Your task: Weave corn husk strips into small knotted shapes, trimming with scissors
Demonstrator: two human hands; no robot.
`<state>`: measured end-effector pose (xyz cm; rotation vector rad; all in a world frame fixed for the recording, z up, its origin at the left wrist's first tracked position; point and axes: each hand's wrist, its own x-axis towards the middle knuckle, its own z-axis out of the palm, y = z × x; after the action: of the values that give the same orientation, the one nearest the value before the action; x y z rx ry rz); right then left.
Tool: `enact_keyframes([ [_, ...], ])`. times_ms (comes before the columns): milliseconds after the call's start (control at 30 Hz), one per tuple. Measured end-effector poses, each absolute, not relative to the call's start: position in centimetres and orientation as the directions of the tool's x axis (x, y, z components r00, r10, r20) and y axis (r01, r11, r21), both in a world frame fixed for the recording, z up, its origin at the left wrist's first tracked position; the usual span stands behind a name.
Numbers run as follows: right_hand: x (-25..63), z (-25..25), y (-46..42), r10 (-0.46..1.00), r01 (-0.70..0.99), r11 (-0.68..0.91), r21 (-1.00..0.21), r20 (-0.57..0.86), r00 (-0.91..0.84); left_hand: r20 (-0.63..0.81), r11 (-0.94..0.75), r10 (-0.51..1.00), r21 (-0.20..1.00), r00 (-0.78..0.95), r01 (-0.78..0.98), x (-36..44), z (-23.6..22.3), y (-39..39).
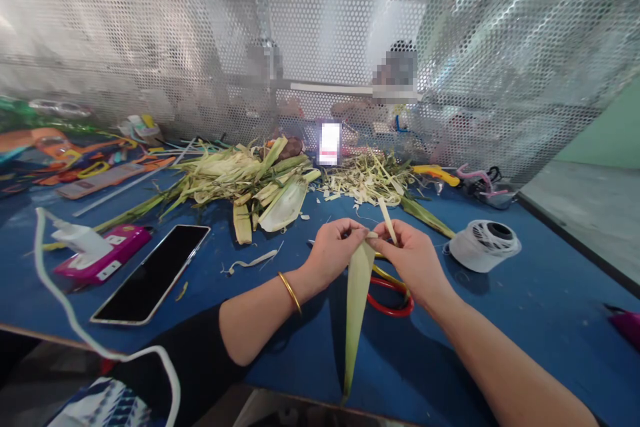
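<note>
A long pale green corn husk (pixel 358 300) hangs point down over the front of the blue table. Its top end is pinched by my left hand (pixel 336 250), fingers closed. Close against it, my right hand (pixel 409 255) is also closed, pinching a narrow husk strip (pixel 387 221) that sticks up past the fingers. Where the two pieces meet is partly hidden by my fingertips. Under my right hand lie scissors with red and yellow handles (pixel 393 310); their blades are mostly covered.
Behind my hands lie a pile of husks (pixel 227 173) and a heap of shredded scraps (pixel 367 177). A white thread spool (pixel 484 247) stands right. Left are a phone (pixel 153 273) and a purple power strip (pixel 107 253) with a white cable. A perforated metal screen (pixel 320 20) borders the back.
</note>
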<state>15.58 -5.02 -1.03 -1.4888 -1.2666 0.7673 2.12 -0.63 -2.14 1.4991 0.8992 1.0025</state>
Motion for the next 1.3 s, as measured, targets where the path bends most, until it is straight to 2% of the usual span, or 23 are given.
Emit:
enact_keyframes([
  [200,15.6,-1.0,-5.1,0.959,0.422,0.062,-0.904,0.171,0.226,0.128,-0.161,0.926,0.985,0.355,0.066,2.2,-2.2,-0.6],
  [400,15.4,-0.7,-5.6,0.930,0.561,0.119,-0.819,0.290,0.225,0.090,-0.089,0.924,0.996,0.372,-0.020,2.2,-2.2,-0.6],
  [467,15.3,-0.7,-5.5,0.936,0.497,0.111,-0.861,0.259,0.239,0.100,-0.101,0.927,0.995,0.361,-0.017,2.2,-2.3,-0.4],
  [633,15.2,-0.9,-5.1,0.967,0.197,0.015,-0.980,0.065,0.247,0.087,-0.073,0.935,0.996,0.344,-0.053,2.3,-2.1,-0.5],
  [700,15.3,-1.0,-5.1,0.957,0.190,0.001,-0.982,0.056,0.284,0.022,0.016,0.932,0.995,0.362,-0.101,2.3,-1.9,-0.8],
  [833,15.4,-1.0,-5.2,0.922,0.312,0.041,-0.949,0.156,0.355,-0.037,0.111,0.917,0.980,0.396,-0.165,2.5,-1.8,-1.4],
  [933,15.2,-0.9,-5.2,0.939,0.201,0.008,-0.980,0.076,0.335,0.006,0.075,0.931,0.976,0.365,-0.206,2.6,-2.1,-1.5],
  [1033,15.1,-1.0,-5.2,0.954,0.108,-0.012,-0.994,0.021,0.300,0.021,0.039,0.939,0.985,0.344,-0.167,2.8,-2.3,-1.5],
  [1133,15.0,-1.3,-5.2,0.936,0.216,0.046,-0.975,0.118,0.331,0.022,0.015,0.947,0.994,0.322,-0.112,2.9,-2.5,-1.4],
  [1300,14.9,-1.4,-5.8,0.887,0.534,0.138,-0.834,0.345,0.309,0.020,0.022,0.948,0.991,0.317,-0.128,2.9,-2.9,-1.2],
])
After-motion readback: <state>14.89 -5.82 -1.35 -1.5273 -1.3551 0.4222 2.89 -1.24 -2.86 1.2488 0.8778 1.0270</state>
